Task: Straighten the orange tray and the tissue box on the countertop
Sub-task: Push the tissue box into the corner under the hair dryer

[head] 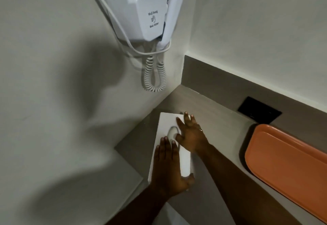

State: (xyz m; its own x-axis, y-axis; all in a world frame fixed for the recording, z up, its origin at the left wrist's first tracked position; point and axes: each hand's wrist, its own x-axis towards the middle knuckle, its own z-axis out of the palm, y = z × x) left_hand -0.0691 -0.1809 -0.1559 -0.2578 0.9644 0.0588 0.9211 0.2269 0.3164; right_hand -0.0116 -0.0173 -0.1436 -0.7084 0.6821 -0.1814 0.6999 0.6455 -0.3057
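A white tissue box (166, 121) lies flat on the grey countertop (217, 129) near the corner of the walls, its oval slot facing up. My left hand (169, 168) grips the box's near end, fingers on top and thumb around the near right corner. My right hand (190, 134) rests on the box's far right part, fingers spread over its top. The orange tray (286, 162) sits at the right against the backsplash, partly cut off by the frame edge.
A white wall-hung hair dryer (148, 10) with a coiled cord (154, 76) hangs above the corner. A black socket plate (259, 109) sits in the grey backsplash behind the tray. The countertop's left end meets the wall beside the box.
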